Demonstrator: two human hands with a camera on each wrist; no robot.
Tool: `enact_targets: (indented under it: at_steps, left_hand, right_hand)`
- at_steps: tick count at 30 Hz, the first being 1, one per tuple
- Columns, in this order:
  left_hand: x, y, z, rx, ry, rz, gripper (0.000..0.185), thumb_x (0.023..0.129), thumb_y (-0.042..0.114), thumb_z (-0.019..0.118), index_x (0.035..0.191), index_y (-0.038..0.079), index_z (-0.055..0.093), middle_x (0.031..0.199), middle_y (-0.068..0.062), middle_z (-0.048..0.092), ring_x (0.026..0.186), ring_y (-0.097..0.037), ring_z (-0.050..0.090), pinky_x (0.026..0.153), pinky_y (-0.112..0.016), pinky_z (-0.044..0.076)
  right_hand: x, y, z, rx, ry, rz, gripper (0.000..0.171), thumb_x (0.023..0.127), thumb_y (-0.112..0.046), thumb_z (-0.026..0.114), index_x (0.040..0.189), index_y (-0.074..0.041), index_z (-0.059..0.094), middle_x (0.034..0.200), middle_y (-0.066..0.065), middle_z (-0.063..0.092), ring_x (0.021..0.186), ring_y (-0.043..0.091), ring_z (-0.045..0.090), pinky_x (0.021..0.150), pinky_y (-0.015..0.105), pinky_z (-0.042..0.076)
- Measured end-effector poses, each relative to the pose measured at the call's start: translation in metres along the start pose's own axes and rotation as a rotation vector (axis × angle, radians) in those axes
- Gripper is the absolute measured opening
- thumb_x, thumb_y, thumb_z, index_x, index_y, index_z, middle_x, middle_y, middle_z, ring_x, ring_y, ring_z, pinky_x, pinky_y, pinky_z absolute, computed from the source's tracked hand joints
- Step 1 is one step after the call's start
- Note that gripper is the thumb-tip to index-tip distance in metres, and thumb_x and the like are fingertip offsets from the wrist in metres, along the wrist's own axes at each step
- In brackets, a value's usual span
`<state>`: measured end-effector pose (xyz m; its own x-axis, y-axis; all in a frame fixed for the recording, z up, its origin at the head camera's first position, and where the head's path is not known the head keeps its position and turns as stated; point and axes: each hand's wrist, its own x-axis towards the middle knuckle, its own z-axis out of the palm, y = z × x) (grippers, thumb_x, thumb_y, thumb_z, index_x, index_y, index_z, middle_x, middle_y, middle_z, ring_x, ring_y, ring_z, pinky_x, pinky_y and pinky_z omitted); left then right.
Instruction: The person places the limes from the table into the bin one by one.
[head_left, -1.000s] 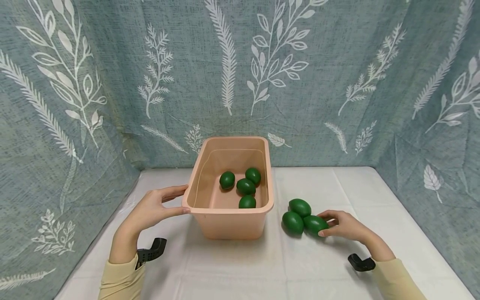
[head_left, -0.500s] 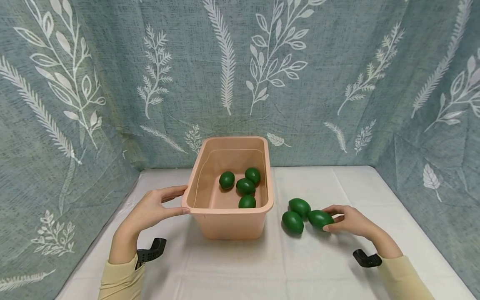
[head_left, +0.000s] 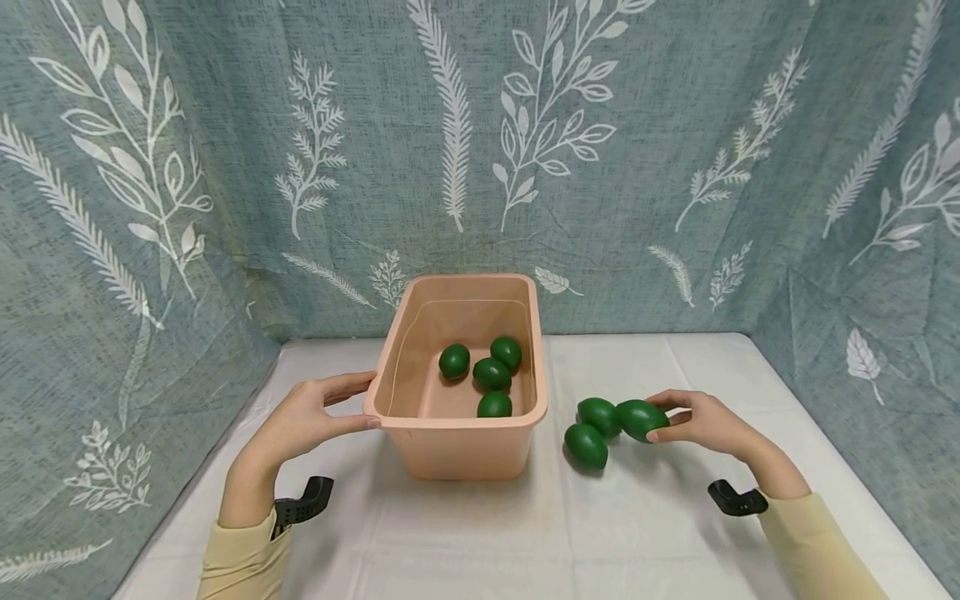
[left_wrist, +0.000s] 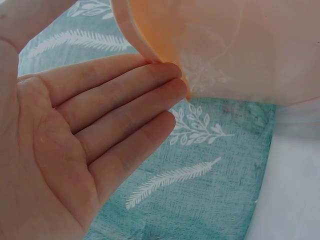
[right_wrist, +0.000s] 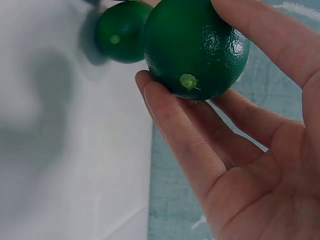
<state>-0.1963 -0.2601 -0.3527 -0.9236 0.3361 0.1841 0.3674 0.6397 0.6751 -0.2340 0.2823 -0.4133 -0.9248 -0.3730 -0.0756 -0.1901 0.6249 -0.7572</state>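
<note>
While a person's left hand [head_left: 302, 419] touches a peach bin [head_left: 463, 450] with straight fingers [left_wrist: 125, 90] close together, the right hand [head_left: 701, 422] pinches a green fruit [head_left: 640, 419] between fingers and thumb above the white-covered desk [head_left: 465, 542], near two matching fruits [head_left: 586, 447]; four more fruits [head_left: 492, 374] lie in the bin.

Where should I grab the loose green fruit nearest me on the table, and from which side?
Probably the tapered near-right end of the nearest green fruit, coming from the right and slightly above: that end looks free, while the other loose fruit crowds its far side.
</note>
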Motion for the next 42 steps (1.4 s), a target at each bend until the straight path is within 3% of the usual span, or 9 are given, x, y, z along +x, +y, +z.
enact_targets:
  at_steps: [18,25,42]
  left_hand:
    - [-0.001,0.0,0.0,-0.008,0.001,-0.003,0.067,0.078,0.046,0.074,0.135,0.017,0.055,0.135,-0.004,0.057,0.126,-0.029,0.052,0.101,-0.052,0.045]
    - [-0.002,0.0,0.0,-0.004,0.003,-0.001,0.066,0.078,0.046,0.074,0.135,0.017,0.055,0.135,-0.004,0.057,0.126,-0.029,0.052,0.1,-0.052,0.045]
    - [-0.002,0.0,0.0,-0.008,0.002,-0.001,0.066,0.079,0.045,0.074,0.135,0.016,0.055,0.135,-0.005,0.056,0.126,-0.03,0.051,0.101,-0.052,0.044]
  right_hand:
    - [0.017,-0.035,-0.019,-0.08,-0.002,-0.047,0.059,0.078,-0.038,0.077,0.127,-0.012,0.058,0.123,0.014,0.06,0.104,0.025,0.065,0.083,0.036,0.055]
    - [0.022,-0.055,-0.028,-0.106,-0.017,-0.095,0.058,0.08,-0.035,0.076,0.128,-0.007,0.057,0.122,0.016,0.059,0.106,0.029,0.064,0.081,0.036,0.056]
    - [0.048,-0.107,-0.037,-0.16,-0.053,-0.112,0.064,0.079,-0.039,0.077,0.131,-0.011,0.055,0.124,0.012,0.059,0.104,0.024,0.064,0.081,0.035,0.056]
